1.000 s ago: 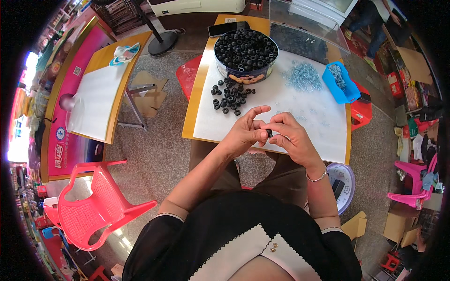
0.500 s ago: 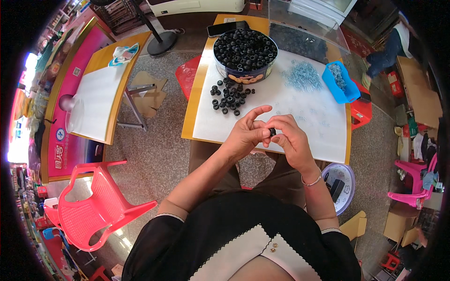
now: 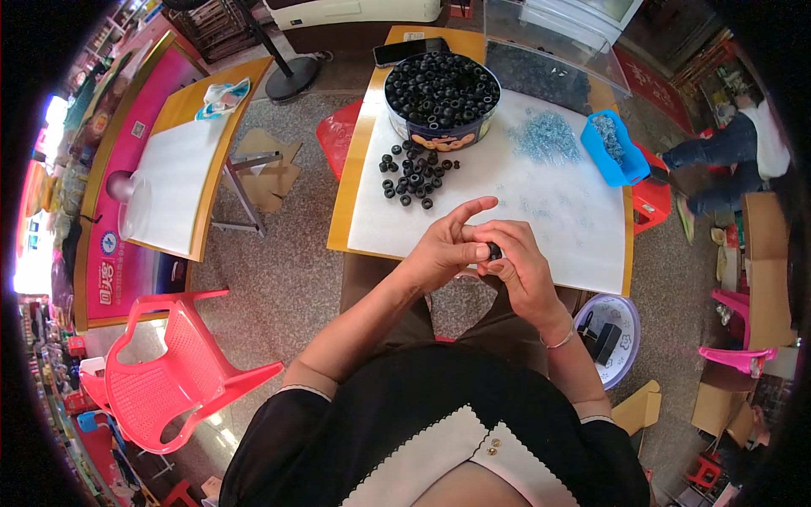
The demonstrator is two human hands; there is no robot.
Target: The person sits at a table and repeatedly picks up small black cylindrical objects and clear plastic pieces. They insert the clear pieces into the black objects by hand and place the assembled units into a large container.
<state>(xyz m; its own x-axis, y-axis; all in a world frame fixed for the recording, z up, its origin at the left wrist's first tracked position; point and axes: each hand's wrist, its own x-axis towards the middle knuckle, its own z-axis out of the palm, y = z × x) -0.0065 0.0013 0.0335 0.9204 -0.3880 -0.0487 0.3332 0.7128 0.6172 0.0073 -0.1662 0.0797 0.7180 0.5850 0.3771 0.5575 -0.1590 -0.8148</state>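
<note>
Near the table's front edge, my left hand (image 3: 442, 253) and my right hand (image 3: 525, 275) meet around a small black ring-shaped part (image 3: 494, 250). The left thumb presses on it while the left index finger sticks out. Right thumb and fingers close on its other side. Beyond them, a loose pile of similar black parts (image 3: 414, 177) lies on the white tabletop sheet (image 3: 372, 226). Behind that stands a round dark tub (image 3: 407, 131) heaped with black parts (image 3: 443, 84). Small clear bluish pieces (image 3: 547, 138) are spread over the right half, beside a blue bin (image 3: 629, 175) of similar pieces.
A phone (image 3: 397, 54) lies behind the tub. At the table's right is a red stool (image 3: 652, 203); below it, a pale purple basin (image 3: 629, 342). A pink chair (image 3: 182, 363) and another table (image 3: 182, 160) stand left. Another person (image 3: 726, 156) is at far right.
Both hands have come slightly nearer my body, still gripping the black part between them. The person at far right has shifted, and a cardboard box there has moved.
</note>
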